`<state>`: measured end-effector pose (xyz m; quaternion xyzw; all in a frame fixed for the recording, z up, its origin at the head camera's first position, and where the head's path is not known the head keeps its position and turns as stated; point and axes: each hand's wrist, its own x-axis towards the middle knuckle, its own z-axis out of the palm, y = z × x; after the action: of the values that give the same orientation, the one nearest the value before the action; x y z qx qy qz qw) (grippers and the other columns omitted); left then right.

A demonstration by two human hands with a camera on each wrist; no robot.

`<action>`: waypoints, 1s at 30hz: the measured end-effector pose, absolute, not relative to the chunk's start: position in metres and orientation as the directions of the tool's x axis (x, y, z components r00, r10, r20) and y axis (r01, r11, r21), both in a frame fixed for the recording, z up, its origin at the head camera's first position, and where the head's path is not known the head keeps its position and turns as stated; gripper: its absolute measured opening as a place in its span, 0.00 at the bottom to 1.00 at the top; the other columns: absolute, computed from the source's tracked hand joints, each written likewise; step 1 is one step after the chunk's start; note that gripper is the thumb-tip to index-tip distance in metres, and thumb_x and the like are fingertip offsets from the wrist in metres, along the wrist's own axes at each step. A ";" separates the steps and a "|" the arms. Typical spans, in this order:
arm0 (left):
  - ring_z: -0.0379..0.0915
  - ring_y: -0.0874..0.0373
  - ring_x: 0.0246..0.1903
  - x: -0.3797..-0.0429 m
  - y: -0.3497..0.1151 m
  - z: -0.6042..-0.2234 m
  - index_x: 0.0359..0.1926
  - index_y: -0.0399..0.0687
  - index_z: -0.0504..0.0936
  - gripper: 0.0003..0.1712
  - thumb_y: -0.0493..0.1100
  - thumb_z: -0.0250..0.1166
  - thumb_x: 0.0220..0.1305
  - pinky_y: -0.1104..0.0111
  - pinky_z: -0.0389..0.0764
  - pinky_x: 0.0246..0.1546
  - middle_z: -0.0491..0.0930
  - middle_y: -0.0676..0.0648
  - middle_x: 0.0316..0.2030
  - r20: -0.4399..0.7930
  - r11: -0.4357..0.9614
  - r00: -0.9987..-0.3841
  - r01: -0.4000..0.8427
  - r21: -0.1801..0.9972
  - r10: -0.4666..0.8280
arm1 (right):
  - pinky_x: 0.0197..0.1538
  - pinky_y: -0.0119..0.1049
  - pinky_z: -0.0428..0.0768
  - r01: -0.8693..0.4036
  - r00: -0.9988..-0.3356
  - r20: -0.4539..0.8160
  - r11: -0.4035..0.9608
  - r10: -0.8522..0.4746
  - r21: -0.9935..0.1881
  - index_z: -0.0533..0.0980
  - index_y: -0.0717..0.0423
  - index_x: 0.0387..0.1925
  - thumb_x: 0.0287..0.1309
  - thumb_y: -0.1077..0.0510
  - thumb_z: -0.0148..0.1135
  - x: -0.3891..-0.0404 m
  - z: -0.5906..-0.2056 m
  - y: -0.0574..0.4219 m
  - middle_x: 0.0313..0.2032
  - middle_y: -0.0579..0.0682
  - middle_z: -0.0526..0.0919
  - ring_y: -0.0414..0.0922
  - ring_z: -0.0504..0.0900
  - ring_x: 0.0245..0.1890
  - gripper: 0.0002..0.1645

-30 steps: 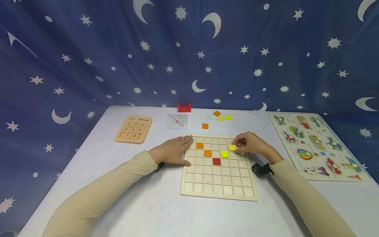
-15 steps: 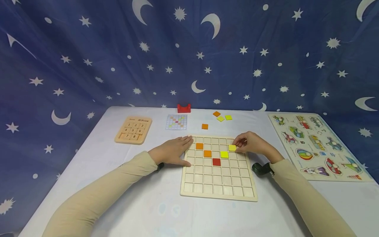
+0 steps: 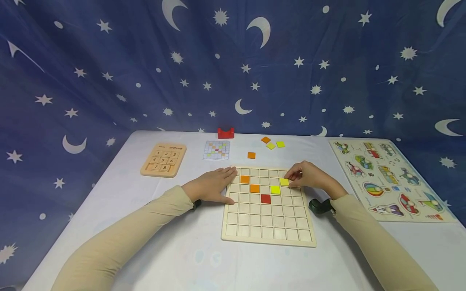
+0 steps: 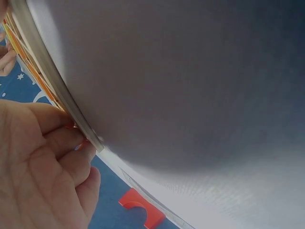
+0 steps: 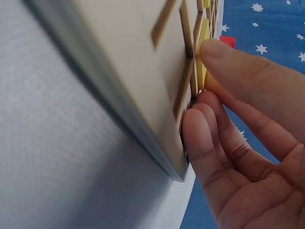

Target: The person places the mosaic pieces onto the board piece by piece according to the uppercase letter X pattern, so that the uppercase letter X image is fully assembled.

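A pale wooden grid board (image 3: 267, 232) lies on the table. My left hand (image 3: 211, 186) rests on its left edge with fingers and thumb spread; the left wrist view shows the fingertips (image 4: 86, 148) against the rim. At the upper right part of the grid, my right hand (image 3: 309, 176) pinches a yellow square tile (image 3: 284, 182). In the right wrist view the thumb (image 5: 214, 50) touches this yellow tile (image 5: 204, 36), and curled fingers lie by the board's edge. On the grid sit two orange tiles (image 3: 245, 179), a red tile (image 3: 265, 199) and another yellow tile (image 3: 275, 190).
Behind the board lie loose orange tiles (image 3: 251, 155) and yellow tiles (image 3: 280, 144). A printed pattern card (image 3: 216, 150) is near a red stand (image 3: 225, 133). A number puzzle (image 3: 163, 160) lies at left, a picture puzzle board (image 3: 393, 182) at right.
The pinched yellow tile and the right fingertips have shifted very slightly left over the grid. The left hand stays in place on the board's edge.
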<state>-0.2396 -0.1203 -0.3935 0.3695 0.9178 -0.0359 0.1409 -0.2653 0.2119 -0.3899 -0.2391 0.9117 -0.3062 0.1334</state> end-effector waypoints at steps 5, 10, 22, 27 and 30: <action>0.38 0.52 0.74 -0.240 -0.120 -0.394 0.73 0.41 0.44 0.58 0.75 0.50 0.57 0.62 0.46 0.74 0.42 0.43 0.74 -0.295 0.726 -0.689 0.687 0.027 0.662 | 0.33 0.26 0.77 -0.354 -0.849 -0.100 0.700 -0.519 -0.621 0.83 0.63 0.36 0.44 0.65 0.72 -0.265 -0.390 0.212 0.30 0.53 0.83 0.37 0.75 0.28 0.13; 0.38 0.52 0.74 -0.241 -0.120 -0.394 0.73 0.40 0.44 0.58 0.75 0.50 0.57 0.61 0.47 0.74 0.42 0.43 0.74 -0.300 0.729 -0.688 0.684 0.034 0.660 | 0.34 0.27 0.78 -0.331 -0.853 -0.129 0.716 -0.505 -0.614 0.83 0.62 0.37 0.44 0.65 0.71 -0.268 -0.390 0.212 0.31 0.51 0.83 0.39 0.75 0.29 0.13; 0.39 0.50 0.74 -0.244 -0.124 -0.391 0.73 0.38 0.44 0.57 0.73 0.52 0.58 0.59 0.47 0.74 0.42 0.41 0.74 -0.292 0.728 -0.687 0.684 0.052 0.666 | 0.43 0.34 0.83 -0.352 -0.822 -0.133 0.678 -0.554 -0.645 0.82 0.65 0.41 0.47 0.64 0.70 -0.283 -0.381 0.211 0.34 0.57 0.85 0.39 0.79 0.32 0.16; 0.40 0.50 0.74 -0.243 -0.123 -0.391 0.73 0.39 0.45 0.57 0.73 0.52 0.58 0.59 0.47 0.74 0.43 0.41 0.74 -0.285 0.727 -0.687 0.684 0.058 0.669 | 0.46 0.35 0.81 -0.294 -0.845 -0.140 0.668 -0.516 -0.683 0.80 0.65 0.46 0.50 0.63 0.68 -0.302 -0.370 0.210 0.42 0.60 0.84 0.42 0.82 0.39 0.20; 0.39 0.50 0.74 -0.243 -0.123 -0.392 0.73 0.39 0.45 0.58 0.73 0.52 0.57 0.59 0.48 0.74 0.43 0.41 0.74 -0.285 0.729 -0.689 0.683 0.055 0.667 | 0.46 0.31 0.80 -0.269 -0.857 -0.130 0.649 -0.498 -0.712 0.78 0.66 0.49 0.51 0.62 0.68 -0.315 -0.364 0.206 0.46 0.62 0.83 0.44 0.81 0.42 0.22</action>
<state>-0.2428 -0.1226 -0.3918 0.3673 0.9184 -0.0277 0.1443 -0.3153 0.2062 -0.3642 -0.2146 0.8940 -0.3599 0.1588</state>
